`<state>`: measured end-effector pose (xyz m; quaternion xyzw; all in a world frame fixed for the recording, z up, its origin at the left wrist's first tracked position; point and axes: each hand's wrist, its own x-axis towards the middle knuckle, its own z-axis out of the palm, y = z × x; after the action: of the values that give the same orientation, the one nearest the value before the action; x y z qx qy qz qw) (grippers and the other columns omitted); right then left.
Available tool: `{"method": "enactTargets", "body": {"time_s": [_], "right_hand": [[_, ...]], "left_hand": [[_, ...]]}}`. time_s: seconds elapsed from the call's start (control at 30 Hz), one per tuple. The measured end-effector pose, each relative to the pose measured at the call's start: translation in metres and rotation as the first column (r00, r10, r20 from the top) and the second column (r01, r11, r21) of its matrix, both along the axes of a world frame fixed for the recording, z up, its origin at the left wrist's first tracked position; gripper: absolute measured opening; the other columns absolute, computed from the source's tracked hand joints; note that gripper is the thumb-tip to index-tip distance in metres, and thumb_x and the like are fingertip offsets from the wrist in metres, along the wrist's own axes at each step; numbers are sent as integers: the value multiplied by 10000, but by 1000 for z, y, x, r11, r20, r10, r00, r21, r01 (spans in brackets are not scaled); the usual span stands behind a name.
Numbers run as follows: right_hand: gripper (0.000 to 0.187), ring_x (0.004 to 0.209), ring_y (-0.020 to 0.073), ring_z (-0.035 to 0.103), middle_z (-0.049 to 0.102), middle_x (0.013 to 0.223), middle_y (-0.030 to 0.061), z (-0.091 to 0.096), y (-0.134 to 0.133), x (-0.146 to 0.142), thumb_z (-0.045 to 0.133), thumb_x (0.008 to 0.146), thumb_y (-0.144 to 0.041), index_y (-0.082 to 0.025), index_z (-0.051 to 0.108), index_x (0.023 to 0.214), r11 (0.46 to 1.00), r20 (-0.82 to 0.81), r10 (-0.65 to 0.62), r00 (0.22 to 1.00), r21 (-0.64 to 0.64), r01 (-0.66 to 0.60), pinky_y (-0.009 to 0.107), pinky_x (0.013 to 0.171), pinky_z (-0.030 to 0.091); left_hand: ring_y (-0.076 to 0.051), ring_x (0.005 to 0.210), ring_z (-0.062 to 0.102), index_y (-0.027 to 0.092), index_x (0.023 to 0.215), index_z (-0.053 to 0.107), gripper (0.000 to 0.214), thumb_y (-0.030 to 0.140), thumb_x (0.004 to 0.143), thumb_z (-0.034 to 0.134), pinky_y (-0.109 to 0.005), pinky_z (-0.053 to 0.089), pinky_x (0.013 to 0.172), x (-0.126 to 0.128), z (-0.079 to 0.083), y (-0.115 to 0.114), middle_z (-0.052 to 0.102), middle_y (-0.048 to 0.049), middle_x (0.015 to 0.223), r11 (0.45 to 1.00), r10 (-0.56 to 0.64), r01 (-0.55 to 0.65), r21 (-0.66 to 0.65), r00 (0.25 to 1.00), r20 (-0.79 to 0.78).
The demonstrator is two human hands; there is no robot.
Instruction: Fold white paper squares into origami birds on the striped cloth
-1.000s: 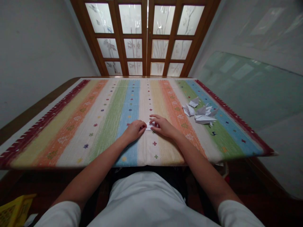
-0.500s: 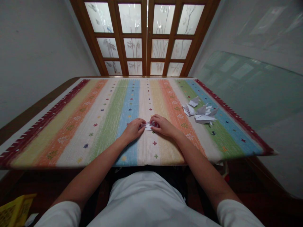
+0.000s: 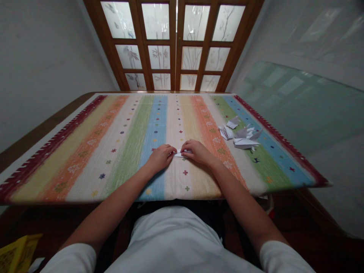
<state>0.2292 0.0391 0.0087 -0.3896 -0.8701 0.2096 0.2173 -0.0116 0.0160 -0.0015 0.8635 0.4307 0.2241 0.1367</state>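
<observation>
A small piece of folded white paper [image 3: 178, 154] lies low over the tablecloth, between my two hands near the middle of the table. My left hand [image 3: 162, 156] pinches its left end with thumb and fingertips. At the right end, my right hand [image 3: 195, 151] grips it the same way, fingers curled over the top. Much of the paper is hidden behind the fingers, and only a narrow strip shows. Off to the right sit several folded white paper figures [image 3: 246, 138] with pointed wings, grouped close together.
A striped, multicoloured tablecloth [image 3: 122, 151] covers the table. Beyond the far edge stand wooden doors [image 3: 175, 45] with glass panes. A glass panel [image 3: 307, 98] leans by the right wall. At lower left, below the table, is a yellow crate [image 3: 19, 252].
The paper between my hands now shows as a thinner, flatter strip. My fingertips have come down slightly toward me, still holding both ends. The paper figures have stayed put.
</observation>
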Motion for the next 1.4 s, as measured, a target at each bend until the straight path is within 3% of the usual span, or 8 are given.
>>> {"method": "enactTargets", "body": {"time_s": [0.13,0.4,0.6,0.7,0.87,1.07,1.23,1.4], "right_hand": [[65,951,235,672,785,945,90,1,0,3,768,952,-197,-193,824,920,1000,22,2,1000,21,-3,356,897,488],[60,1055,281,705,825,1064,92,4,1,12,847,889,-246,-246,844,950,993,-11,110,994,47,-109,418,979,513],[115,909,239,702,804,994,99,3,-1,12,776,944,-279,-209,828,1020,999,-14,-24,1000,26,25,356,859,513],[131,905,230,705,799,975,95,1,1,12,719,983,-272,-205,831,975,1000,-22,0,1000,10,0,351,874,520],[188,1025,234,720,781,1153,137,-4,5,10,656,1012,-228,-183,831,959,999,-71,14,997,48,-11,370,953,540],[202,985,261,714,811,1022,122,-5,9,7,633,1022,-229,-199,831,997,999,-21,7,1000,48,-6,408,963,532],[188,936,255,726,815,1030,119,-1,6,11,666,996,-269,-200,840,979,999,-9,19,1000,34,-18,376,904,533],[144,914,221,714,807,1024,84,-1,2,10,721,901,-203,-210,813,1011,999,-113,-42,993,-13,41,347,876,534]], "left_hand": [[-248,1071,685,189,1030,788,199,103,1012,609,-408,563,997,3,-2,1,764,-102,1077,998,-58,59,31,998,-30],[-259,1046,687,188,1071,779,229,113,1028,568,-422,566,975,8,-3,0,769,-112,1068,995,-89,92,34,992,-91],[-266,1035,685,173,1095,766,193,200,1048,581,-427,563,989,9,1,-3,760,-122,1068,993,-94,101,66,990,-109],[-272,1028,688,157,1096,760,199,224,1063,576,-429,569,976,9,1,-2,759,-129,1057,995,-81,87,53,991,-106],[-255,1037,695,162,1072,760,222,236,1084,552,-419,573,976,9,-2,2,749,-125,1077,998,-50,51,24,998,-33],[-251,1081,699,164,1064,765,204,203,1061,564,-434,567,1026,10,-4,7,755,-125,1110,999,-33,33,7,998,55],[-263,1070,703,174,1053,773,187,187,1030,588,-456,569,1025,10,-3,8,775,-120,1074,999,-48,48,1,998,39],[-247,1056,703,184,1139,729,181,174,1008,604,-431,574,994,12,-1,4,758,-105,1089,999,-50,49,24,996,73]]}}
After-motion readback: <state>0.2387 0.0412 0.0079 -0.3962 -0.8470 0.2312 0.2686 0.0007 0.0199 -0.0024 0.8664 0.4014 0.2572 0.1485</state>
